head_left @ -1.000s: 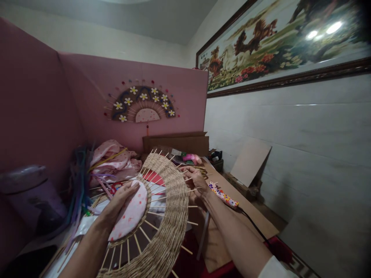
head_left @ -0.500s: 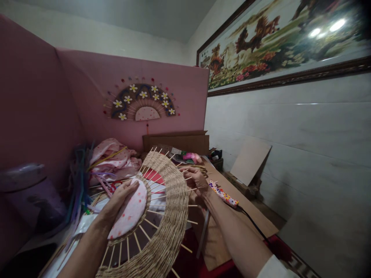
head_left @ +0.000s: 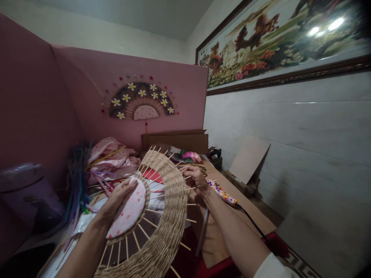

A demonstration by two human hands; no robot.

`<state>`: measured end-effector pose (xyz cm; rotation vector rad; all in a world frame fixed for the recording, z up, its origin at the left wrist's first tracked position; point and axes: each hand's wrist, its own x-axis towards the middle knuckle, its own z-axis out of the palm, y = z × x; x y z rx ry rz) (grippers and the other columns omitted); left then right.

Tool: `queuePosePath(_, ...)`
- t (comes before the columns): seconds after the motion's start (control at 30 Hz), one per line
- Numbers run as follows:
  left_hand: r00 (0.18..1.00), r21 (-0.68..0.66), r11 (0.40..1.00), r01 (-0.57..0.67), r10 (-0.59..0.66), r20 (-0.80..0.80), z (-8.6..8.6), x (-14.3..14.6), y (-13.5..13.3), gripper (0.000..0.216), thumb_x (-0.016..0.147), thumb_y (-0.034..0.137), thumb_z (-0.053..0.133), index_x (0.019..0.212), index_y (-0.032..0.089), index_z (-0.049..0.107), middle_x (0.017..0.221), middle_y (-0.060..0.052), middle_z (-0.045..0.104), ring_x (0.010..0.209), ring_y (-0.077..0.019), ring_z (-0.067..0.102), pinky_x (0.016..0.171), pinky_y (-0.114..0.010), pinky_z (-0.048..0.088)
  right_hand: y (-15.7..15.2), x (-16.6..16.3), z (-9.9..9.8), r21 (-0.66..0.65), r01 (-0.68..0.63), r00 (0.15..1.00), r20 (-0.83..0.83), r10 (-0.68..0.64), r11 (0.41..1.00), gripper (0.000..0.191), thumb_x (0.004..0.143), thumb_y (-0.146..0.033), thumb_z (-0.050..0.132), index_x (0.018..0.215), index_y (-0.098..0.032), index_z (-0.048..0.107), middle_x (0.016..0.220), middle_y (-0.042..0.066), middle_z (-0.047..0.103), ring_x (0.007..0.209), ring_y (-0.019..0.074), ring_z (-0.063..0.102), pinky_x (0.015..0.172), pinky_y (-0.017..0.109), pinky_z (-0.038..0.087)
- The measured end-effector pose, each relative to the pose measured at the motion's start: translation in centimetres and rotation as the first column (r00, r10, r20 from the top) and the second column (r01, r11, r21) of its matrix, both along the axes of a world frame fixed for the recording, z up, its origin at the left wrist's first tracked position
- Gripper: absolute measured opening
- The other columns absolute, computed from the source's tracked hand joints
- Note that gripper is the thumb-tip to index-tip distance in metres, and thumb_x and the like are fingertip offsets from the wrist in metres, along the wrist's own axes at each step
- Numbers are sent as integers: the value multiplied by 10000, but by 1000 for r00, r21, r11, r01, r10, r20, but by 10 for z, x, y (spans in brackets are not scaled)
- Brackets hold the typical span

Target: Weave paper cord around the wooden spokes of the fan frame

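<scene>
A large woven straw fan [head_left: 171,200] with thin wooden ribs lies in front of me on a cluttered table. Its centre is a pink spotted fabric half-disc [head_left: 130,210]. My left hand [head_left: 117,199] lies flat on that fabric with fingers stretched out. My right hand [head_left: 197,178] is at the fan's far outer edge, its fingers curled and pinched around the protruding rib ends and straw. What exactly the fingertips grip is too small to make out.
A spotted tool handle with a black cord [head_left: 223,193] lies right of my right wrist. Pink cloth [head_left: 111,158], coloured ribbons [head_left: 77,177] and a cardboard box [head_left: 176,141] crowd the back. A finished flowered fan [head_left: 140,100] hangs on the pink partition. A cardboard sheet [head_left: 249,158] leans on the wall.
Both hands stay on the fan almost unmoved. The view has shifted slightly, so everything sits a little higher and further left.
</scene>
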<state>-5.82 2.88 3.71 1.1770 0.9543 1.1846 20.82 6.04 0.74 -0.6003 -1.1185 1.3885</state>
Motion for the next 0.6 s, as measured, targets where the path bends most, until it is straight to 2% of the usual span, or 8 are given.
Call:
queuePosePath(0.2,999,-35,998,-48,48,10,2,0,-1,295,590,301,748,776,143,581,658,5,600,533,-96,537,482,-169,440,2,2,-2,15,34,999,-3,-34,999,118,633,-225,669,635,-138,590,439,-89,302,392,22,168,390,194,96)
queuePosePath(0.3,997,-18,997,-70,70,-25,3,-3,0,316,565,324,758,746,139,576,622,14,581,498,-88,507,443,-163,412,3,4,-2,22,1,1000,11,-2,1000,144,635,-229,671,606,-135,566,459,-83,296,407,24,167,392,193,91)
queuePosePath(0.47,997,14,998,-67,67,-37,1,-7,4,325,568,337,754,745,134,572,642,14,573,514,-87,501,449,-162,407,4,9,-1,-64,-55,993,103,61,996,170,655,-274,674,660,-141,569,459,-95,258,398,25,139,372,184,65)
queuePosePath(0.6,997,7,998,-61,62,-53,-1,-7,6,319,586,341,745,746,138,558,636,26,559,509,-72,487,443,-147,393,6,11,0,-78,-81,996,41,85,994,223,689,-339,649,668,-127,585,444,-110,185,393,22,101,375,183,64)
